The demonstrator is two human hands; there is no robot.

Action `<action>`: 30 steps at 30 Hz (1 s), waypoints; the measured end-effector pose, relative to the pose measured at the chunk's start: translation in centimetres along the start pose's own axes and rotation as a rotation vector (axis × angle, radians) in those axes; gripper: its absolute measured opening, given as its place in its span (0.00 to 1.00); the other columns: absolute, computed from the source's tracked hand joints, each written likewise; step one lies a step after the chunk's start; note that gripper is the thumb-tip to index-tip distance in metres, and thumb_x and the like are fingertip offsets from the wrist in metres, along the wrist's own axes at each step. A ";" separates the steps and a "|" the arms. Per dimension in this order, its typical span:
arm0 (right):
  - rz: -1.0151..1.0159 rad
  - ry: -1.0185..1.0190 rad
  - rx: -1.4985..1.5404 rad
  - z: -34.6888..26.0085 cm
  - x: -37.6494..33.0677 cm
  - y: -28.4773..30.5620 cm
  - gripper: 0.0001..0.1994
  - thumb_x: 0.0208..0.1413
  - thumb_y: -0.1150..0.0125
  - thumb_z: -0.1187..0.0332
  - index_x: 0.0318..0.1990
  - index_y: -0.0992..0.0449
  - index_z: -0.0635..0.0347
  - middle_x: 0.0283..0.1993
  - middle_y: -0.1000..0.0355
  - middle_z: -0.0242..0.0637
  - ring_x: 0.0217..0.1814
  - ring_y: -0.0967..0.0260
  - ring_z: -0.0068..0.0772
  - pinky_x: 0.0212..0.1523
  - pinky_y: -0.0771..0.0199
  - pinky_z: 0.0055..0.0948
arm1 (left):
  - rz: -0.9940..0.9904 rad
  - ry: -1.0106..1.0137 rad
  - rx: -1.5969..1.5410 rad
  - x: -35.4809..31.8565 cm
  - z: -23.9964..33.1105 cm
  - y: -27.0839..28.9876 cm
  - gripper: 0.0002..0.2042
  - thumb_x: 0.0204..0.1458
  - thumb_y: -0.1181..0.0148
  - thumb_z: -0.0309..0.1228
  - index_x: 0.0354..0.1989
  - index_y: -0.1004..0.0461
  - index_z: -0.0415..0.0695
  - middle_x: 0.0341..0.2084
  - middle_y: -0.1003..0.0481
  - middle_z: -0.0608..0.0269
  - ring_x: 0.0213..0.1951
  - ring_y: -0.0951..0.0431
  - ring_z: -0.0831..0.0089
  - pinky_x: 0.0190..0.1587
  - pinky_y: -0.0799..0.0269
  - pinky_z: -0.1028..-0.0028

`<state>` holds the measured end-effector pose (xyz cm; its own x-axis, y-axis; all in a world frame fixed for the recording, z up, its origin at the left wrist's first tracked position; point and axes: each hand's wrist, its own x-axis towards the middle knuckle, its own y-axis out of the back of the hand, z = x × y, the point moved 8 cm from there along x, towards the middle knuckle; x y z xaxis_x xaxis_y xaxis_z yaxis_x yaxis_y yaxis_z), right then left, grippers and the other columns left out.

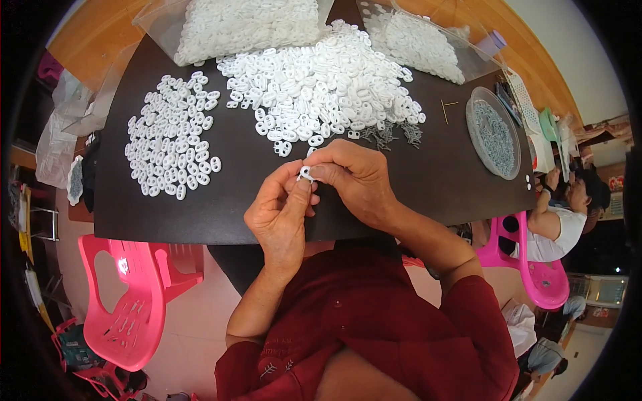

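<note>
Near the table's front edge, my two hands meet over a small white plastic oval piece with holes (305, 172). My left hand (277, 217) is closed and pinches it between thumb and fingers from below. On its upper right side, the thumb and fingertips of my right hand (358, 180) press against it, also closed. Fingers cover part of the piece. Just beyond my hands lies a big heap of similar white oval pieces (321, 83). Small grey screws (394, 135) lie at the heap's near right edge. More white two-holed ovals (170, 137) are spread in a group to the left.
Clear bags of white pieces (247, 30) stand along the dark table's (234, 207) far side. At right are a round tub of grey screws (493, 134) and a gold-coloured thin rod (445, 112). Pink chairs (130, 301) flank me; another person (558, 214) sits at right.
</note>
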<state>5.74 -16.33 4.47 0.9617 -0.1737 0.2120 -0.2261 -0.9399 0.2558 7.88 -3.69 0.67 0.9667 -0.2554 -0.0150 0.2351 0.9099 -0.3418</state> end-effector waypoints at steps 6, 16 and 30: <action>0.017 0.090 -0.080 -0.3 -0.2 -0.1 0.07 0.51 0.44 0.80 0.37 0.24 0.65 0.31 0.29 0.34 0.33 0.32 0.21 0.34 0.32 0.21 | -0.002 -0.007 -0.069 0.1 -0.1 0.0 0.11 0.54 0.45 0.22 0.45 0.29 0.33 0.26 0.26 0.64 0.24 0.28 0.83 0.23 0.33 0.85; 0.069 -0.106 0.153 1.0 -0.7 -0.4 0.06 0.50 0.46 0.78 0.36 0.26 0.63 0.30 0.32 0.36 0.29 0.33 0.23 0.30 0.32 0.23 | 0.004 0.015 -0.120 0.2 -0.3 0.0 0.10 0.55 0.46 0.22 0.43 0.29 0.30 0.27 0.25 0.59 0.24 0.27 0.80 0.24 0.31 0.83; 0.114 0.484 -0.415 -2.8 -1.0 -0.7 0.17 0.38 0.37 0.80 0.41 0.26 0.62 0.33 0.30 0.35 0.28 0.36 0.28 0.27 0.34 0.24 | 0.055 0.081 -0.240 0.6 -0.1 0.0 0.09 0.53 0.47 0.20 0.41 0.28 0.29 0.26 0.25 0.58 0.23 0.27 0.78 0.27 0.30 0.81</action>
<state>4.52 -14.65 6.76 0.7717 -0.0224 0.6356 -0.4569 -0.7148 0.5294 8.43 -3.88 0.58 0.9640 -0.2417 -0.1112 0.1424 0.8217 -0.5518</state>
